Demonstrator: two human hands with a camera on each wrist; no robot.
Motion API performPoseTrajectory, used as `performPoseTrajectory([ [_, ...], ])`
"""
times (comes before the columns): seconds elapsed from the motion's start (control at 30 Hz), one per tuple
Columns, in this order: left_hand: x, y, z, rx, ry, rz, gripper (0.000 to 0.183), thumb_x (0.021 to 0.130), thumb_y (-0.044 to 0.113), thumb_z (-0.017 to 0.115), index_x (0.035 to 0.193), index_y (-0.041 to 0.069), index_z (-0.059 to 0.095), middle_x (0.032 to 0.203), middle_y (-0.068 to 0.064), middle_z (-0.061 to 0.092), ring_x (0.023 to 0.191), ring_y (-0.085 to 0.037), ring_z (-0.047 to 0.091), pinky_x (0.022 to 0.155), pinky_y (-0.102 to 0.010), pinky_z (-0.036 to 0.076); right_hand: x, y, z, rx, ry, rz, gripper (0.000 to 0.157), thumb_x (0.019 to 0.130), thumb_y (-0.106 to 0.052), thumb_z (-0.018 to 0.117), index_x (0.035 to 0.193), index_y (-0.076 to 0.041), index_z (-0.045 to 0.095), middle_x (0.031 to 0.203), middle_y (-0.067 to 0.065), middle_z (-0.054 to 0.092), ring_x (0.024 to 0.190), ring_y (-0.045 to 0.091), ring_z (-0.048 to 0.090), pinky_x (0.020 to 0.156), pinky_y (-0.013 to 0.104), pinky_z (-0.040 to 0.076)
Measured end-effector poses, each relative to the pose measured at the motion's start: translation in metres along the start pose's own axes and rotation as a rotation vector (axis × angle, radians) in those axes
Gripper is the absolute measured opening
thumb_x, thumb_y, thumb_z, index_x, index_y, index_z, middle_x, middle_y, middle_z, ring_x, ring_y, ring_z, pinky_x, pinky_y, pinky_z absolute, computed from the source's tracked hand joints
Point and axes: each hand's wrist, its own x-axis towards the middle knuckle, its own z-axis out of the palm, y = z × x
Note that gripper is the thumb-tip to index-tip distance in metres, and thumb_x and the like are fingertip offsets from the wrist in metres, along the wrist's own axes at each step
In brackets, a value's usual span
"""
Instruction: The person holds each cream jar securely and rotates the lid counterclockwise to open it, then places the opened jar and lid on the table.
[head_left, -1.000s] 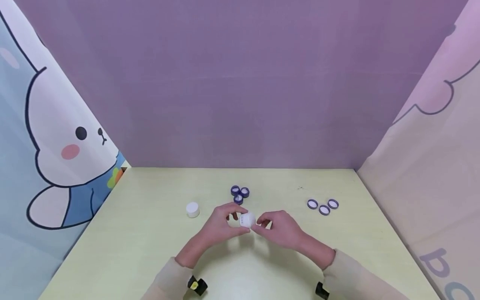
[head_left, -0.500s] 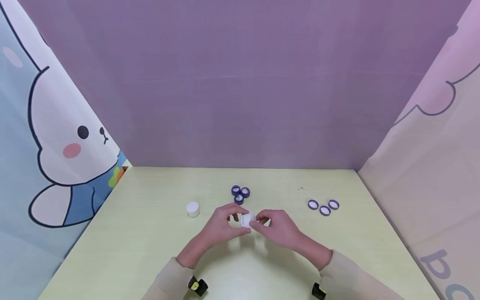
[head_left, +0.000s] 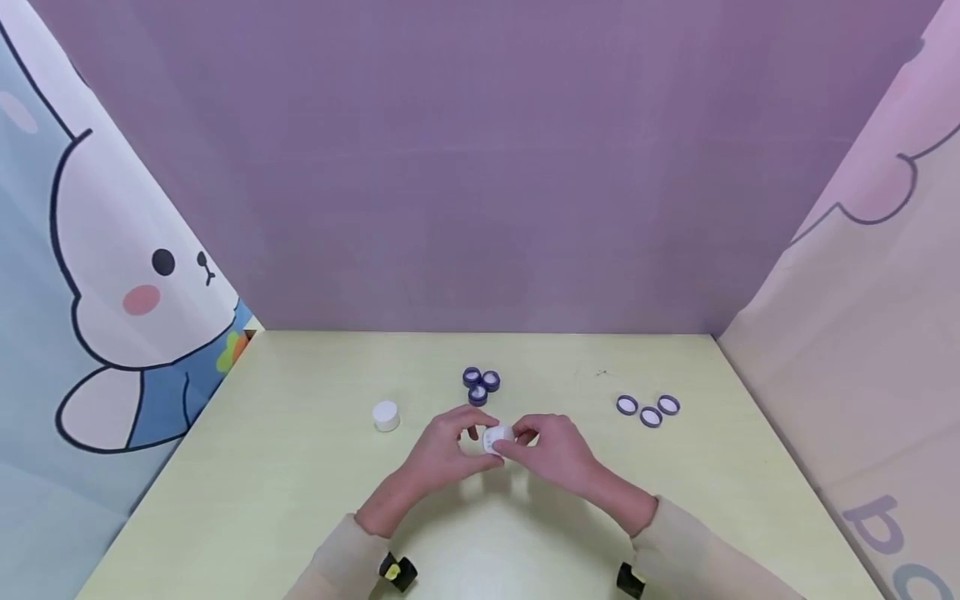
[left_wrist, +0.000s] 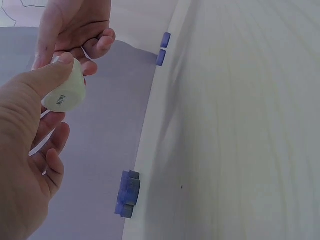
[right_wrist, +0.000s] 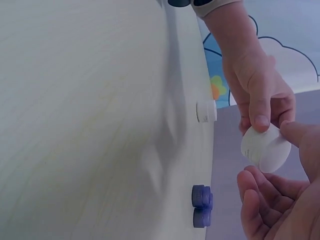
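A small rounded white jar [head_left: 492,436] with fine print on its side is held up over the table between both hands. My left hand [head_left: 438,450] grips it from the left, thumb below and fingers above. The right hand [head_left: 555,450] has its thumb and forefinger on the jar's right end. In the left wrist view, the print faces the camera on the jar [left_wrist: 67,95]. In the right wrist view, the right thumb touches the white jar [right_wrist: 257,150], with the other right fingers loosely curled below it.
Another white jar [head_left: 386,416] stands on the table [head_left: 315,483] at the left. Beyond the hands, three small purple pots [head_left: 478,393] with pale insides sit clustered. Three flat purple-rimmed lids [head_left: 650,417] lie at the right. A purple cloth wall [head_left: 480,167] closes off the back.
The right thumb has come further left across the white jar, and the right forearm has shifted slightly left. My left hand keeps its grip, nearly still.
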Motion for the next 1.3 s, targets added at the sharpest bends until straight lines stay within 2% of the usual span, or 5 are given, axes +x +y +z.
performPoseTrajectory([
  [0.3,0.001,-0.005,-0.005,0.084,-0.054,-0.034,0.052,0.076,0.046,0.082,0.118,0.017,0.07,0.106,0.016,0.062,0.082,-0.009,0.058,0.07,-0.025,0.049,0.009,0.001,-0.006,0.013,-0.051,-0.062,0.028,0.083,-0.044,0.075,0.093,-0.018,0.074,0.077,-0.012,0.065,0.066,0.012,0.057,0.051,0.026,0.045],
  [0.53,0.005,-0.005,-0.009,0.107,-0.073,-0.015,0.048,0.077,0.045,0.081,0.114,0.018,0.071,0.102,0.016,0.063,0.082,-0.006,0.058,0.07,-0.024,0.048,0.013,0.004,-0.005,0.004,-0.07,-0.073,0.027,0.083,-0.043,0.075,0.094,-0.019,0.074,0.077,-0.013,0.064,0.06,0.01,0.054,0.048,0.025,0.044],
  [0.83,0.001,-0.002,-0.01,0.07,-0.121,-0.008,0.035,0.075,0.032,0.084,0.106,0.02,0.072,0.089,0.019,0.062,0.079,-0.008,0.058,0.068,-0.025,0.048,0.009,0.007,0.002,0.056,-0.116,-0.128,0.017,0.084,-0.036,0.076,0.09,-0.02,0.074,0.076,-0.012,0.064,0.057,0.009,0.054,0.049,0.024,0.045],
  [1.03,-0.003,-0.006,-0.008,0.028,-0.156,-0.027,0.031,0.074,0.03,0.085,0.101,0.022,0.073,0.086,0.019,0.062,0.072,-0.009,0.058,0.061,-0.023,0.048,0.005,0.012,0.013,0.035,-0.094,-0.223,0.014,0.086,-0.032,0.075,0.085,-0.018,0.072,0.075,-0.011,0.063,0.059,0.009,0.054,0.052,0.022,0.046],
  [1.3,-0.005,-0.012,-0.004,-0.008,-0.213,-0.028,0.031,0.078,0.043,0.08,0.101,0.024,0.073,0.084,0.018,0.063,0.062,-0.003,0.053,0.05,-0.022,0.046,-0.001,0.016,0.018,-0.073,-0.045,-0.314,0.024,0.082,-0.031,0.078,0.098,-0.015,0.072,0.085,-0.007,0.066,0.058,0.001,0.051,0.052,0.018,0.046],
])
